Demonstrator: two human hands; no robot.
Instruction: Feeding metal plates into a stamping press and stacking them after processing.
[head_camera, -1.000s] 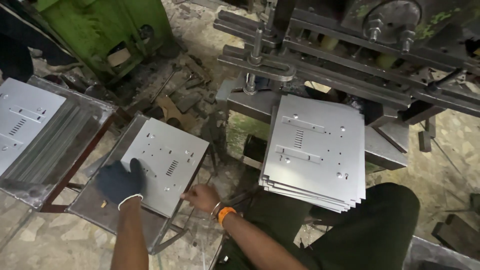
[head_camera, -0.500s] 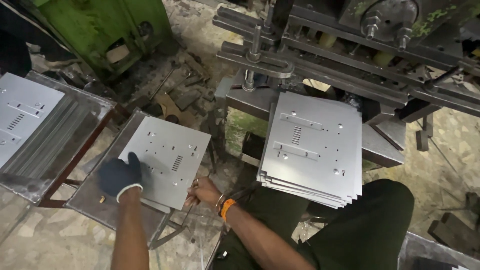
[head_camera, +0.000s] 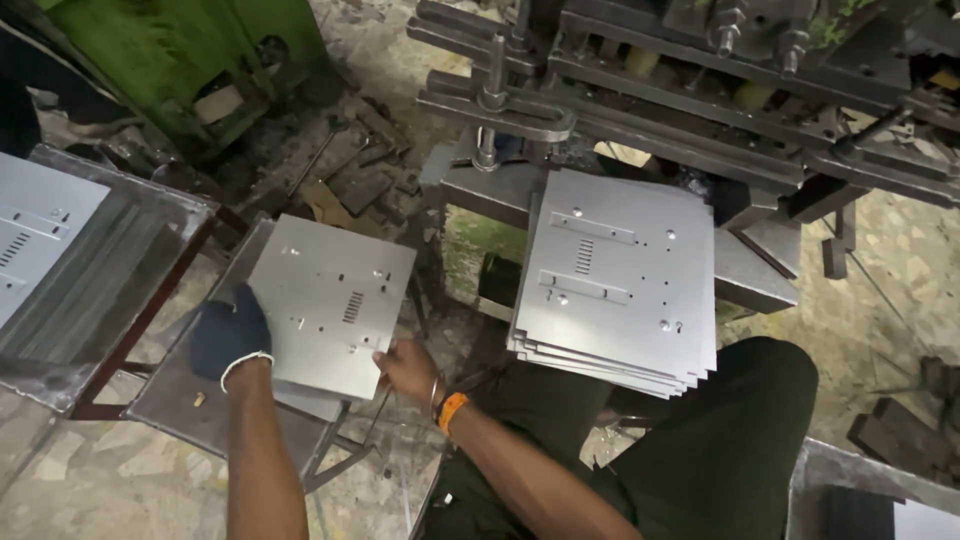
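A punched grey metal sheet (head_camera: 330, 300) lies on a low metal stand (head_camera: 190, 400) at lower left. My left hand (head_camera: 230, 332), in a dark glove, grips the sheet's near left edge. My right hand (head_camera: 405, 367), bare with an orange wristband, holds its near right corner. A stack of several like sheets (head_camera: 615, 285) rests on my lap and the press table edge to the right.
A heavy press machine (head_camera: 700, 80) spans the top right. Another stack of sheets (head_camera: 40, 245) sits on a rack at far left. A green machine (head_camera: 190, 50) stands at the top left, with scrap metal (head_camera: 340, 180) on the floor between.
Both hands have shifted up and right along the sheet's near edge, and the sheet has moved slightly right on the stand. The camera has tilted a little.
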